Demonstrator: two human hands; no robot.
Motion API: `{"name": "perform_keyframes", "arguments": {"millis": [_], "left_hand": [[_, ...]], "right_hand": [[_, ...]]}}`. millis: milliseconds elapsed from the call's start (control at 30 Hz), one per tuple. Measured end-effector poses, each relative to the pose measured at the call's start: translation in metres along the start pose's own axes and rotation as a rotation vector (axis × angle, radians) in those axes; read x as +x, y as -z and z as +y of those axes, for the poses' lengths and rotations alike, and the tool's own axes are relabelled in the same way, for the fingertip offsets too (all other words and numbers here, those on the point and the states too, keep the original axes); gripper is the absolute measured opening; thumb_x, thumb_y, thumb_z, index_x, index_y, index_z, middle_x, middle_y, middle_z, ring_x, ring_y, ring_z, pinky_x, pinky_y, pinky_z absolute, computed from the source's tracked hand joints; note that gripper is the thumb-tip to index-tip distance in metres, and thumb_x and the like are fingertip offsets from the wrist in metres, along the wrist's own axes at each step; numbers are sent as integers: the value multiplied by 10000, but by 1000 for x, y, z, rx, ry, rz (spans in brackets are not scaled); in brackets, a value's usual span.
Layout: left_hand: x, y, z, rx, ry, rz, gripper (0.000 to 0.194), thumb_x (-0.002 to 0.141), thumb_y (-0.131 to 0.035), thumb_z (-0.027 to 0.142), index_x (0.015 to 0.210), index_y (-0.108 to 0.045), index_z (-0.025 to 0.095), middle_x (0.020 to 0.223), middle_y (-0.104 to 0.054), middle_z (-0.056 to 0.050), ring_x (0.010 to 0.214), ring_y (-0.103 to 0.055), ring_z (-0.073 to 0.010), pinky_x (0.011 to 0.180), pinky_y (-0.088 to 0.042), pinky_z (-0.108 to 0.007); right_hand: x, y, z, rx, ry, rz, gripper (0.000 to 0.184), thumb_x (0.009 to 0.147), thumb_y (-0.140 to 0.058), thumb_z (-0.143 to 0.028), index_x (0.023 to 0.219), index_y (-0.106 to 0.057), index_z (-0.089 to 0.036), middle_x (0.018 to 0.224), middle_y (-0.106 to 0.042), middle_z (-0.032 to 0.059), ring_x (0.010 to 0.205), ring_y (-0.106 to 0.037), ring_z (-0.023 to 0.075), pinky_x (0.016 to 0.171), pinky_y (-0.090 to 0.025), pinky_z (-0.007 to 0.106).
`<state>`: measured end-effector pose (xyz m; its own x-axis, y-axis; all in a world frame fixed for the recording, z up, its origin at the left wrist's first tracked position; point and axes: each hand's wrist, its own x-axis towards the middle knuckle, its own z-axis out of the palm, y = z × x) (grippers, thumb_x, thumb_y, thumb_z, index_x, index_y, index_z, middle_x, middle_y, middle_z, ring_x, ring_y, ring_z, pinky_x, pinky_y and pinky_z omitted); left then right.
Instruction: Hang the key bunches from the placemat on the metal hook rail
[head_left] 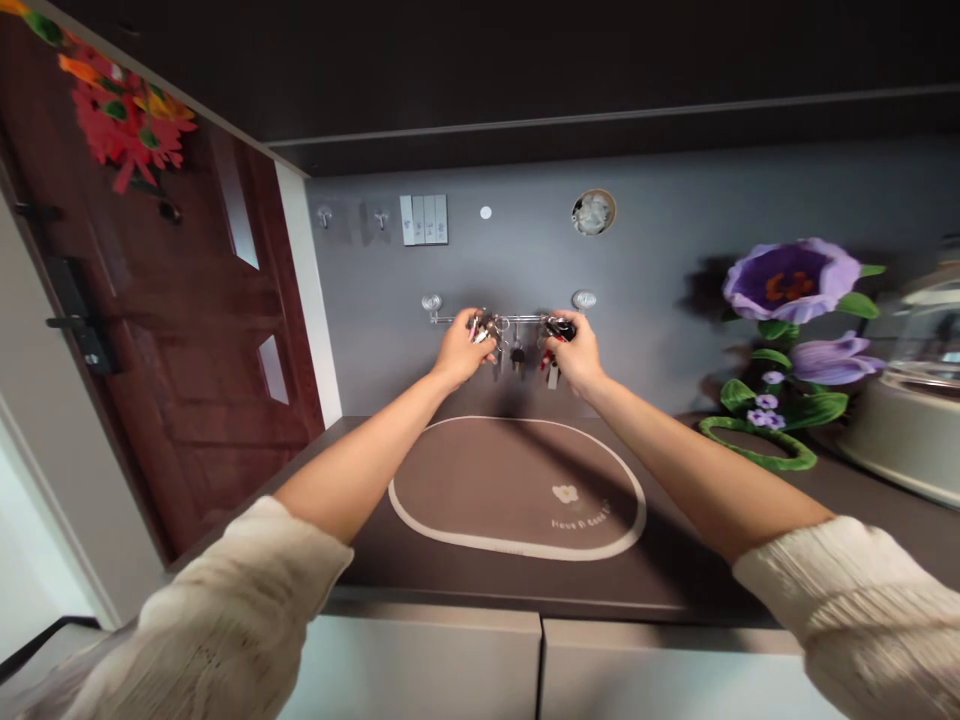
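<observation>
A metal hook rail [525, 319] is fixed to the grey back wall between two clear round suction mounts. Close to its left part, my left hand [461, 352] has its fingers closed around a bunch of keys [481, 328]. Toward the right end, my right hand [579, 358] grips a second bunch of keys [553, 372] with dark and red parts. Between the hands a dark key [517, 354] hangs from the rail. Whether the held bunches still hang on hooks I cannot tell.
Beneath lies an oval brown mat [480, 480] on the dark counter [465, 575]. Purple knitted flowers [795, 290] and a white domed appliance [911, 420] stand at right. A four-gang switch [424, 220] sits on the wall. An upper cabinet [525, 70] overhangs; a red-brown door [187, 370] is left.
</observation>
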<state>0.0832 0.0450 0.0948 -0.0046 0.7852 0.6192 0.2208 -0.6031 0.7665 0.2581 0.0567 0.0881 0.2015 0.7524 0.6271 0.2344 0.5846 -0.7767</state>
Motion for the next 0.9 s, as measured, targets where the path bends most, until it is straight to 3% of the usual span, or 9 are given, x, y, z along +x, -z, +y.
{"name": "perform_keyframes", "arguments": {"millis": [233, 333, 400, 467, 567, 633, 767, 833, 900], "left_hand": [[-74, 11, -47, 98, 215, -393, 534, 626, -612, 151, 1125, -434, 217, 749, -594, 8, 500, -525, -64, 491, -427, -192], [-89, 22, -57, 191, 193, -504, 536, 559, -687, 214, 1064, -507, 216, 804, -602, 5, 600, -539, -78, 544, -430, -191], [-91, 29, -57, 237, 218, -594, 538, 554, -704, 323, 1053, -533, 213, 796, -608, 0, 596, -536, -90, 537, -425, -205], [-91, 34, -56, 261, 220, -606, 544, 581, -678, 416, 1064, -539, 208, 817, -617, -16, 617, -549, -106, 564, -436, -228], [-89, 38, -58, 380, 102, -450, 437, 652, -603, 466, 998, -585, 199, 935, -614, -48, 796, -571, -149, 718, -447, -269], [-88, 39, -61, 543, -5, -347, 358, 701, -545, 467, 925, -618, 198, 988, -603, -58, 906, -549, -179, 818, -415, -304], [-87, 41, -67, 795, -166, -288, 324, 782, -441, 434, 897, -636, 202, 958, -621, -67, 948, -531, -203, 883, -360, -359], [-87, 41, -68, 849, -214, -296, 318, 798, -423, 415, 894, -643, 207, 941, -629, -69, 935, -533, -200, 880, -355, -359], [-88, 41, -69, 877, -225, -316, 310, 802, -422, 404, 887, -651, 212, 932, -633, -70, 922, -534, -196, 867, -360, -347]], "right_hand": [[-73, 22, 22, -87, -154, -443, 451, 601, -576, -148, 1041, -496, -209, 743, -593, -20, 568, -549, 117, 549, -478, 257], [-84, 32, 20, -220, -155, -660, 383, 606, -622, -202, 982, -555, -181, 739, -610, -3, 656, -574, 146, 626, -476, 276], [-81, 37, 15, -366, -92, -716, 336, 587, -668, -257, 909, -610, -180, 853, -622, 26, 788, -579, 175, 729, -463, 300], [-72, 37, 11, -481, -49, -682, 364, 549, -713, -308, 888, -638, -198, 994, -604, 50, 923, -554, 214, 820, -433, 329], [-53, 23, 12, -499, -68, -555, 499, 549, -722, -374, 1002, -602, -202, 1109, -565, 91, 1011, -524, 251, 871, -407, 365], [-39, 4, 17, -488, -97, -368, 618, 571, -697, -423, 1106, -523, -167, 1136, -543, 131, 1036, -514, 261, 881, -397, 384], [-15, -43, 35, -471, -210, -8, 851, 506, -706, -495, 1197, -370, -131, 1155, -516, 158, 1044, -514, 243, 875, -405, 368], [-8, -63, 43, -440, -271, 77, 845, 500, -712, -488, 1175, -358, -124, 1109, -539, 158, 988, -547, 223, 829, -434, 337], [-5, -76, 48, -411, -229, 99, 713, 582, -671, -457, 1138, -373, -124, 1039, -573, 147, 927, -573, 204, 789, -450, 319]]}}
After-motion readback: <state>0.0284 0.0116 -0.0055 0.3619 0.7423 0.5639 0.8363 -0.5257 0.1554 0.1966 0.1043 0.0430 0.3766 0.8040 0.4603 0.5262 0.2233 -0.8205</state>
